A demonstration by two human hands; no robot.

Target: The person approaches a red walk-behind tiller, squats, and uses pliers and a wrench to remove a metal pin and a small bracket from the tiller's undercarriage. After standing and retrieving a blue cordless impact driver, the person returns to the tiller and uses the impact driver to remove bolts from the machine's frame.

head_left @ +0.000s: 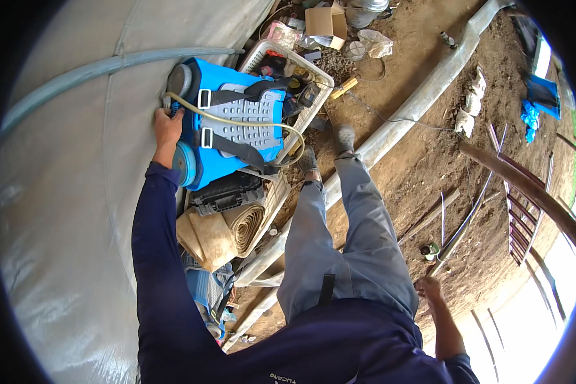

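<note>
A blue backpack sprayer (201, 134) lies at the upper left with its grey ribbed back panel (249, 121) facing up. Two black straps (237, 146) with white buckles cross the panel, and a pale hose (227, 120) loops over it. My left hand (168, 125) is closed on the sprayer's end, between its grey cap (179, 80) and its blue round lid (185, 163); the fingers are partly hidden. By my right thigh hangs my right hand (430, 290), fingers curled in, with nothing visible in it.
A pale crate (323, 96) of odds and ends stands beyond the sprayer. Nearer lie a black case (227, 193) and a rolled tan sheet (243, 224). A long grey pole (422, 96) runs beside my feet. A metal ladder-like frame (525, 217) rests at right.
</note>
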